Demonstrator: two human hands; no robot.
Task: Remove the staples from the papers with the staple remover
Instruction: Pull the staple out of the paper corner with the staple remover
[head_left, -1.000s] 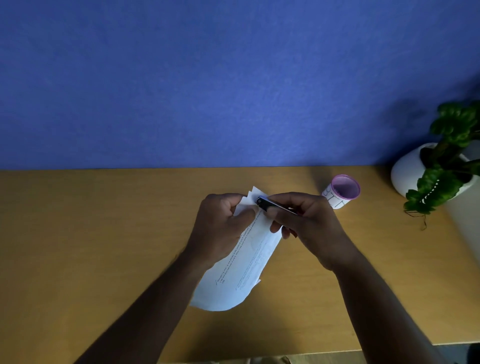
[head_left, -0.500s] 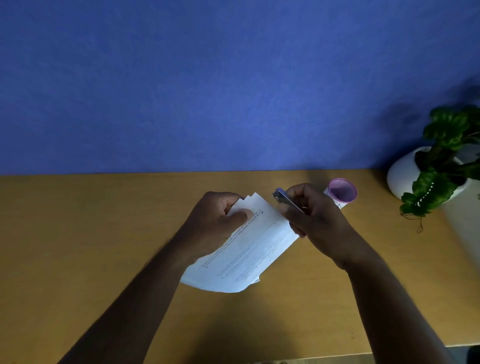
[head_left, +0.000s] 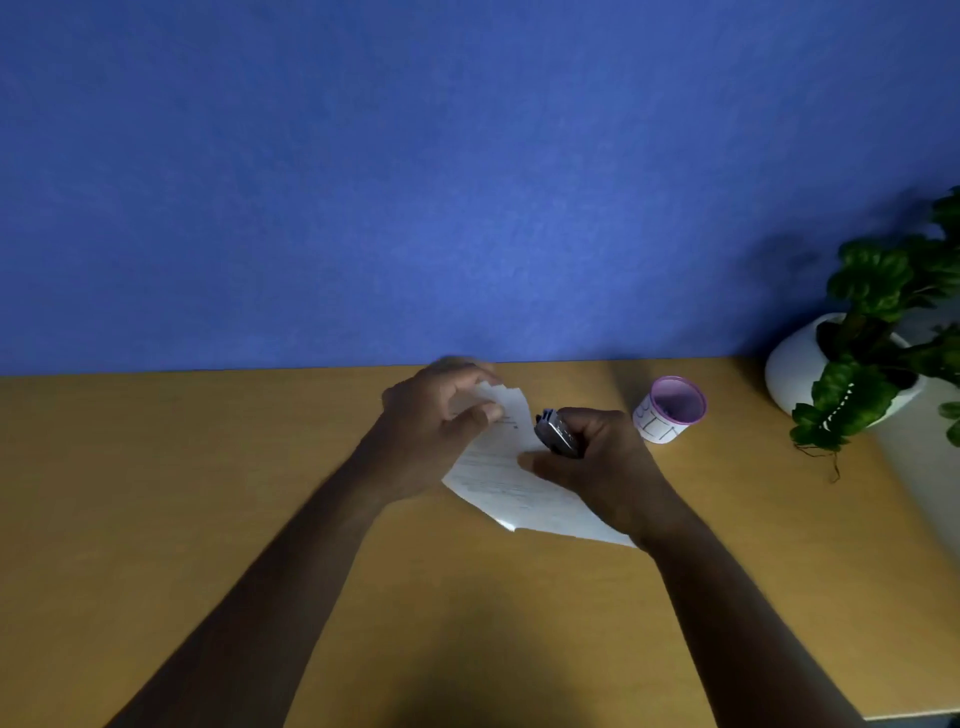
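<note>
A few white printed papers (head_left: 498, 473) lie slanted on the wooden desk (head_left: 156, 467), their fanned top corner raised. My left hand (head_left: 436, 421) pinches that top corner between thumb and fingers. My right hand (head_left: 602, 467) grips a dark metal staple remover (head_left: 555, 434) and its thumb presses on the sheets. The tool's jaws point up and left, just right of the papers' top corner, apart from it. No staple can be made out.
A small white cup with a pink rim (head_left: 672, 410) stands right of my right hand. A white pot with a green plant (head_left: 852, 364) sits at the far right. A blue wall (head_left: 467, 182) rises behind the desk.
The staple remover came off the papers' corner and moved right. The papers swung round so their lower end now points right, under my right hand. The left hand shifted up along the corner.
</note>
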